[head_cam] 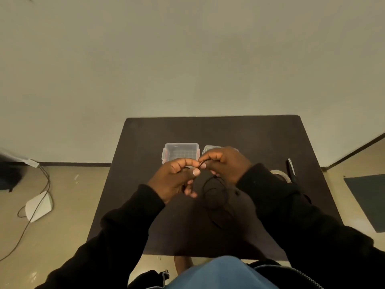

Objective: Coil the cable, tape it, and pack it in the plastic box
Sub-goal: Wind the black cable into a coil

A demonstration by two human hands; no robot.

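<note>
Out on the floor beyond the counter's left edge, a white flat device [38, 206] lies with a thin grey cord [44, 180] trailing past it. Onto the dark brown rectangular counter [145, 142] now. Near its far edge, around the middle, sits the clear plastic box [180, 152], open on top, with a ribbed bottom showing through. Just in front of it, the left hand [175, 180], coming out of a black sleeve [116, 226], has thumb and forefinger pinched shut on the thin black cable [214, 190], the other fingers curled loosely below. Fingertip to fingertip with it, the right hand [226, 164] is closed as well, nipping the same cable at that meeting point. From that pinch the cable drops in a few loose loops between the two wrists and down toward the near edge of the counter; whether the loops touch the surface, I cannot tell. Behind the right hand, a clear plastic lid [210, 148] peeks out just beside the box. Further right, a pale roll of tape [280, 174] is half hidden behind the right sleeve, and just beside it, close to the right edge, lies a black folding knife [291, 168].
</note>
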